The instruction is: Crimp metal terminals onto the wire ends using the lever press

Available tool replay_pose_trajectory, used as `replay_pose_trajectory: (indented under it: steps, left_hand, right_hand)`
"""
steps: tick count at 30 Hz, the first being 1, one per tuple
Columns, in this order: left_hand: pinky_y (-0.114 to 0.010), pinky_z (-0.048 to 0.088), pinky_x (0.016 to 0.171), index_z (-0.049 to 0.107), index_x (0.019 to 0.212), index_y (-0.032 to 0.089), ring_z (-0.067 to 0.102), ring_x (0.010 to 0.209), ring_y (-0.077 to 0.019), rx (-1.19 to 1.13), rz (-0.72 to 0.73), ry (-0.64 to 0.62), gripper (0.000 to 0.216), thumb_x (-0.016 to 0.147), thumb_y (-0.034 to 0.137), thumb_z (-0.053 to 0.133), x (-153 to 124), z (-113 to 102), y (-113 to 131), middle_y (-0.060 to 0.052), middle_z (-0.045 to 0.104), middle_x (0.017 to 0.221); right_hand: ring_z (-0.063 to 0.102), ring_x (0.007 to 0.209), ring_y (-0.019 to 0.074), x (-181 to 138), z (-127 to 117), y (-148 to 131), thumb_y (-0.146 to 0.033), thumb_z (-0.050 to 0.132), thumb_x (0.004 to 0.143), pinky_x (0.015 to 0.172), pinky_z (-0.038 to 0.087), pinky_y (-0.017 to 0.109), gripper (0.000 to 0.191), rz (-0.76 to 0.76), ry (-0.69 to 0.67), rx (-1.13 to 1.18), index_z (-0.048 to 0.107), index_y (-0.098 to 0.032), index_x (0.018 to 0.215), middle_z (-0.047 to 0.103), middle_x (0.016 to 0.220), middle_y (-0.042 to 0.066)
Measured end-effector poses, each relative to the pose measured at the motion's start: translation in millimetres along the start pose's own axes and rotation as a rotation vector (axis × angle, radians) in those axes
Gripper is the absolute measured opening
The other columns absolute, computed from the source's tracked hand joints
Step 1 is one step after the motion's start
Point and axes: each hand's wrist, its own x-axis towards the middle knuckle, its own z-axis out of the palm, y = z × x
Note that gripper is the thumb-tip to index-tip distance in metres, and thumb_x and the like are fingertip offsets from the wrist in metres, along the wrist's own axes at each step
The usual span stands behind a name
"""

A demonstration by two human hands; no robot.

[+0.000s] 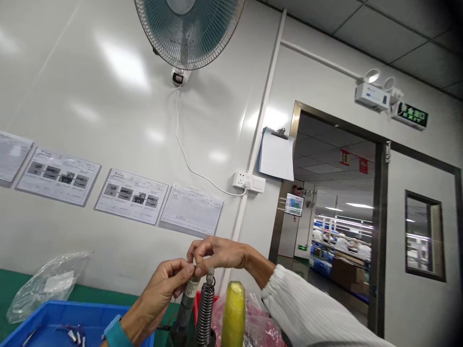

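Note:
My left hand [163, 285], a teal band at its wrist, is closed with thumb and forefinger pinched at the top of a dark upright rod with a pale printed label [191, 288]. From the right, my right hand [219, 254] meets it, fingers pinched together at the same spot. Whatever is between the fingertips is too small or hidden to make out. Just below my right hand stands a metal coil spring [205, 308], with a loop at its top. Beside the spring rises a yellow rounded post [233, 313]. The lower ends of these things run out of view.
At lower left, a blue tray [97, 311] holds small wired parts [75, 335]. A clear plastic bag [50, 284] lies behind it on the green tabletop [14, 284]. Pink plastic bags [265, 330] sit at right, in front of the wall. A doorway opens farther right.

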Motion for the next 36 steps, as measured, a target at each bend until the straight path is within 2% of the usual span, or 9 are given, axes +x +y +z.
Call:
replay_pose_trajectory:
  steps: [3, 8, 13, 17, 23, 26, 29, 33, 36]
  left_hand:
    - [-0.025, 0.012, 0.049, 0.061, 0.067, 0.015, 0.021, 0.049, -0.0058, 0.062, 0.009, 0.01, 0.056, 0.066, 0.068, 0.081, 9.4, 5.4, 2.5, 0.008, 0.041, 0.053]
    - [-0.023, 0.022, 0.05, 0.062, 0.077, 0.016, 0.027, 0.049, -0.0075, 0.099, 0.025, 0.122, 0.059, 0.07, 0.074, 0.073, 6.5, -0.8, -8.1, 0.01, 0.037, 0.051]
    - [-0.025, 0.039, 0.062, 0.061, 0.085, 0.016, 0.049, 0.06, -0.012, 0.172, 0.062, 0.058, 0.055, 0.079, 0.07, 0.067, -8.6, -13.6, -14.0, 0.003, 0.054, 0.063]
    - [-0.029, 0.045, 0.069, 0.062, 0.088, 0.015, 0.056, 0.067, -0.0151, 0.198, 0.076, 0.047, 0.055, 0.078, 0.068, 0.07, -13.6, -23.4, -17.5, 0.0, 0.061, 0.069]
    - [-0.03, 0.047, 0.07, 0.061, 0.08, 0.016, 0.06, 0.068, -0.0174, 0.213, 0.097, 0.083, 0.052, 0.075, 0.066, 0.073, -11.4, -34.9, -31.9, -0.002, 0.062, 0.069]
    - [-0.032, 0.049, 0.071, 0.06, 0.08, 0.017, 0.061, 0.068, -0.0183, 0.221, 0.102, 0.099, 0.047, 0.077, 0.062, 0.071, -7.4, -38.1, -37.0, -0.002, 0.063, 0.069]
    - [-0.033, 0.049, 0.073, 0.062, 0.084, 0.017, 0.065, 0.075, -0.0213, 0.357, 0.117, 0.187, 0.039, 0.082, 0.055, 0.066, -8.8, -37.6, -37.8, -0.005, 0.067, 0.076]
    - [-0.03, 0.046, 0.068, 0.061, 0.091, 0.02, 0.064, 0.076, -0.0204, 0.675, 0.206, 0.453, 0.023, 0.087, 0.043, 0.062, -22.6, -30.1, -33.2, -0.004, 0.07, 0.085]
    - [-0.028, 0.045, 0.064, 0.058, 0.088, 0.022, 0.062, 0.067, -0.0182, 0.72, 0.239, 0.487, 0.016, 0.09, 0.038, 0.056, -34.2, -23.6, -31.0, 0.0, 0.068, 0.075]
  right_hand:
    - [0.054, 0.09, 0.0167, -6.5, -9.7, -1.0, -0.037, 0.084, 0.067, 0.088, 0.042, 0.03, 0.027, 0.007, 0.077, -0.139, 0.068, -0.016, 0.065, 0.06, 0.087, 0.001]
    - [0.051, 0.069, 0.0132, 16.9, -5.3, 13.6, -0.034, 0.072, 0.066, 0.071, 0.042, 0.027, 0.019, 0.106, 0.075, -0.109, 0.065, -0.016, 0.064, 0.056, 0.064, -0.002]
    - [0.046, 0.065, 0.0113, 39.5, 1.8, 19.0, -0.033, 0.062, 0.069, 0.063, 0.038, 0.024, 0.019, 0.111, 0.033, -0.136, 0.06, -0.017, 0.059, 0.053, 0.06, -0.003]
    - [0.047, 0.06, 0.0111, 48.9, 7.3, 13.9, -0.035, 0.054, 0.076, 0.06, 0.039, 0.024, 0.027, 0.174, 0.011, -0.221, 0.056, -0.018, 0.055, 0.053, 0.057, -0.002]
    - [0.051, 0.061, 0.0116, 61.9, 20.6, 1.4, -0.032, 0.061, 0.077, 0.055, 0.036, 0.024, 0.022, 0.295, -0.023, -0.457, 0.065, -0.018, 0.061, 0.061, 0.062, -0.002]
    - [0.048, 0.061, 0.0118, 62.9, 27.5, -6.7, -0.028, 0.069, 0.072, 0.054, 0.032, 0.024, 0.017, 0.346, 0.041, -0.542, 0.064, -0.018, 0.059, 0.055, 0.056, -0.004]
    - [0.043, 0.054, 0.0104, 63.9, 34.5, -11.7, -0.026, 0.073, 0.07, 0.051, 0.031, 0.024, 0.02, 0.444, 0.12, -0.55, 0.061, -0.018, 0.056, 0.048, 0.05, -0.006]
    - [0.044, 0.049, 0.0089, 67.1, 42.8, -11.4, -0.022, 0.071, 0.072, 0.046, 0.031, 0.024, 0.019, 0.549, 0.163, -0.479, 0.063, -0.017, 0.055, 0.058, 0.055, -0.004]
    - [0.042, 0.046, 0.0079, 68.1, 45.7, -9.0, -0.021, 0.07, 0.074, 0.043, 0.03, 0.023, 0.021, 0.588, 0.19, -0.426, 0.064, -0.016, 0.054, 0.063, 0.056, -0.003]
